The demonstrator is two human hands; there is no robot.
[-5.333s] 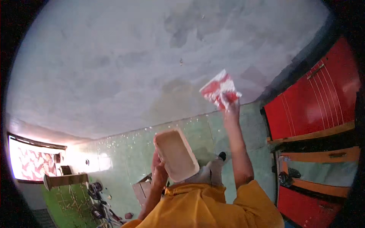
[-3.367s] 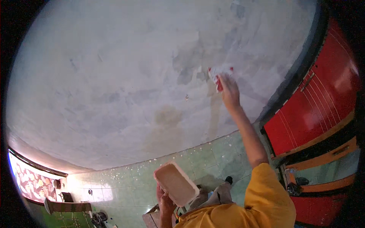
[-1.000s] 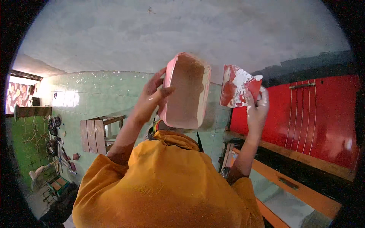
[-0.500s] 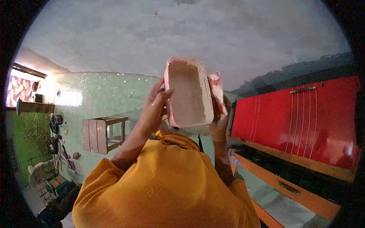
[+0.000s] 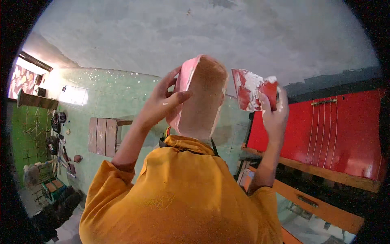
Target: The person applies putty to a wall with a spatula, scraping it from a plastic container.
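My left hand (image 5: 164, 99) grips a pink, rounded rectangular tub (image 5: 203, 95) by its left side, thumb over the rim. The tub's inside looks beige-brown, with pale smears along the edge. Just right of it, apart from it, my right hand (image 5: 273, 112) pinches a flat red scraper-like piece (image 5: 245, 87), heavily smeared with white paste, thumb on its face. Both are held up at chest level above my yellow shirt (image 5: 183, 195). Beyond them rises a grey, patchy plastered wall (image 5: 130, 36).
Green floor tiles (image 5: 101, 79) have white spatters. A wooden stool (image 5: 103, 135) stands left, with assorted tools (image 5: 57, 146) farther left. Red cabinets (image 5: 292, 138) with orange-wood edges line the right side. A bright opening (image 5: 24, 79) shows patterned fabric at far left.
The red piece came down from against the wall to beside the tub, was at its right rim half a second ago, and has since moved right, away from it.
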